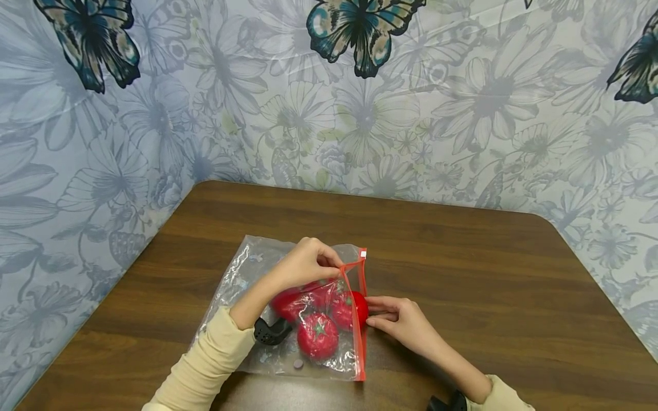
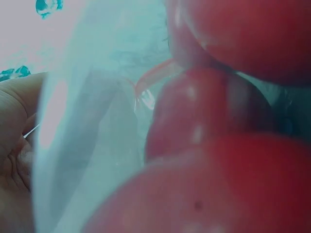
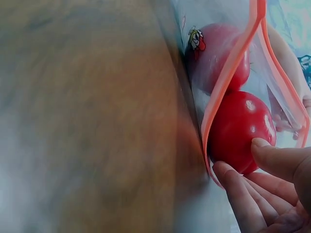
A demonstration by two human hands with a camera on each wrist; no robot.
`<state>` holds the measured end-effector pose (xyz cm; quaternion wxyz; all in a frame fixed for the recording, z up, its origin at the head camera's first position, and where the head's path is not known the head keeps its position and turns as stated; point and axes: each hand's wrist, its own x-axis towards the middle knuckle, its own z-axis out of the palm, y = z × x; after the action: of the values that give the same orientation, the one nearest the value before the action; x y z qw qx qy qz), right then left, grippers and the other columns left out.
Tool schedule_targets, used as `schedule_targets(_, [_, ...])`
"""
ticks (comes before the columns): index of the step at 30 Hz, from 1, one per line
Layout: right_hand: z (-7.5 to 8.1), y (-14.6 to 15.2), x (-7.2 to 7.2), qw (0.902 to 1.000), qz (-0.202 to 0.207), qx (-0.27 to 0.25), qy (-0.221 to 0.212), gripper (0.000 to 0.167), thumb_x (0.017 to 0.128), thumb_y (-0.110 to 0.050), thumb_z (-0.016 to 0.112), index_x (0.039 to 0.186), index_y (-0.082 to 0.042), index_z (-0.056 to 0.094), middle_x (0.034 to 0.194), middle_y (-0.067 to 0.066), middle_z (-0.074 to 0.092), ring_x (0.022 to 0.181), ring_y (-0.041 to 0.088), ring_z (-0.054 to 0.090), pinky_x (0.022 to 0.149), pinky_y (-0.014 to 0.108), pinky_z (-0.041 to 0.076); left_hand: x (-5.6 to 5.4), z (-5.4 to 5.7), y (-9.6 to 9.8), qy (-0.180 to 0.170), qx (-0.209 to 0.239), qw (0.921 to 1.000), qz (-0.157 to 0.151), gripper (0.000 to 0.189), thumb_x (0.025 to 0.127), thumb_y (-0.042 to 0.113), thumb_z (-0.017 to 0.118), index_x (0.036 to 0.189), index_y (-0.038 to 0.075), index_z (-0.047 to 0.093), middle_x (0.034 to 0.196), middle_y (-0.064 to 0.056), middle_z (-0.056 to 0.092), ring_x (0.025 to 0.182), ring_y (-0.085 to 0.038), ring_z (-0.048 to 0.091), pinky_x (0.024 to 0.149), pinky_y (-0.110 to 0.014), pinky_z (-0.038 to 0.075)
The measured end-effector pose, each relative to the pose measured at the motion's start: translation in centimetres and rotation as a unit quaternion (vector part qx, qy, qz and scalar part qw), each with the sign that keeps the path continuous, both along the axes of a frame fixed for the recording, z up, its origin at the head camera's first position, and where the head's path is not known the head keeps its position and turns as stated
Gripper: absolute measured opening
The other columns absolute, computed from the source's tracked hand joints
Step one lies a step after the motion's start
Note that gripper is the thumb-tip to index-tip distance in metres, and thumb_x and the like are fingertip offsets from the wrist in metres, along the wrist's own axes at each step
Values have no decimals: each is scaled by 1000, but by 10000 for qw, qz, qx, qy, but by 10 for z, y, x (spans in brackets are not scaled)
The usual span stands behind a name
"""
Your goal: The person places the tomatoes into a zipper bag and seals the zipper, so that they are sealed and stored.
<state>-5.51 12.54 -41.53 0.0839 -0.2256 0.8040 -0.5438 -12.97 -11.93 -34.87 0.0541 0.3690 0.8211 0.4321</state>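
A clear zip bag (image 1: pixel 226 285) with a red zip edge (image 1: pixel 361 365) lies on the table, its mouth facing right. My left hand (image 1: pixel 307 264) reaches over the bag and pinches the upper lip of the mouth, lifting it apart from the other lip. At the opening, my right hand (image 1: pixel 406 324) holds a red tomato (image 3: pixel 241 128) between thumb and fingers, partly inside the bag. Behind it sits another tomato (image 3: pixel 216 58). Through the plastic a tomato (image 1: pixel 317 335) with a green top shows near the front, and other red produce (image 2: pixel 199 111) crowds the left wrist view.
The brown wooden table (image 1: pixel 462 257) extends around the bag. Beyond its far edge hangs a flowered cloth (image 1: pixel 385 131) with butterflies. A small round greyish spot (image 1: pixel 298 363) shows at the bag's front. Black wrist straps (image 1: pixel 272 331) are worn on the arms.
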Motion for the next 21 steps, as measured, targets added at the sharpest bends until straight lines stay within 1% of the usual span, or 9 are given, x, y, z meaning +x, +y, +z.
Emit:
schedule_targets(9, [-2, -9, -4, 9998, -114, -127, -101, 39, 83, -6, 70, 116, 13, 58, 112, 25, 61, 88, 21, 66, 72, 28, 52, 0, 2, 0, 22, -82, 10000, 46, 4, 81, 4, 72, 84, 5, 74, 75, 4, 68, 65, -4, 62, 61, -22, 51])
schedule_targets(17, [-3, -22, -10, 9998, -200, -89, 43, 35, 84, -4, 70, 114, 11, 60, 107, 22, 63, 91, 24, 66, 72, 28, 52, 0, 3, 0, 110, -55, 9999, 70, 4, 80, 3, 73, 83, 4, 74, 76, 3, 68, 67, -4, 62, 63, -22, 51])
schedule_targets(21, [-5, -27, -10, 9996, -264, -74, -35, 34, 85, -4, 68, 115, 10, 60, 104, 20, 65, 89, 24, 66, 72, 29, 52, 2, 1, 1, -27, -69, 9999, 111, 4, 80, 4, 73, 84, 6, 74, 76, 5, 68, 66, -5, 62, 62, -23, 51])
